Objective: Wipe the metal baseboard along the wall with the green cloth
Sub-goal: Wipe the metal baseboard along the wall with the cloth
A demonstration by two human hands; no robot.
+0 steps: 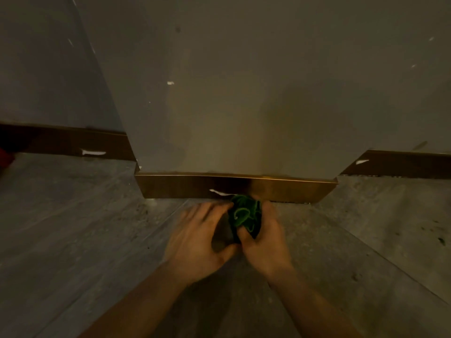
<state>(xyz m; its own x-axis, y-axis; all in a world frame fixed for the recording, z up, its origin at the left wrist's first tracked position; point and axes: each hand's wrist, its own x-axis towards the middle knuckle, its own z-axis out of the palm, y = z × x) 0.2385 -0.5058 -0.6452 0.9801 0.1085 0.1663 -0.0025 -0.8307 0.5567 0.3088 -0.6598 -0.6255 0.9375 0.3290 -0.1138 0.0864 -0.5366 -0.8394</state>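
Person crouched at a projecting grey wall pier (pixel 244 106), both hands low near the floor. Right hand (pixel 264 242) holds the green cloth (pixel 245 214) bunched into a wad, fingers curled round it, thumb over the near end. Left hand (pixel 197 236) sits just beside it, fingers loosely spread and blurred, fingertips touching or nearly touching the cloth's left edge; it has no firm grip on anything as far as the view shows.

The cloth's far end is up against the bottom of the metal baseboard (pixel 292 189), roughly mid-length of the brass-coloured strip fronting the pier. Contact looks likely but the join is dark, cannot be sure.

Key relation: the baseboard's long axis runs left-right across the view, straight ahead of the fingers. The cloth is already at it, so the next stroke is probably sideways along that axis, not forward. Right hand is the nearer one and the one carrying the cloth.

A white smear (pixel 219 192) sits on the strip just left of the cloth, so a leftward pass seems the obvious call. More strip extends right to the corner (pixel 335 182). Darker baseboard runs (pixel 73 142) recede on both sides and carry similar white marks.

Dusty grey floor (pixel 85 228). Task judged early, most of the strip unwiped.
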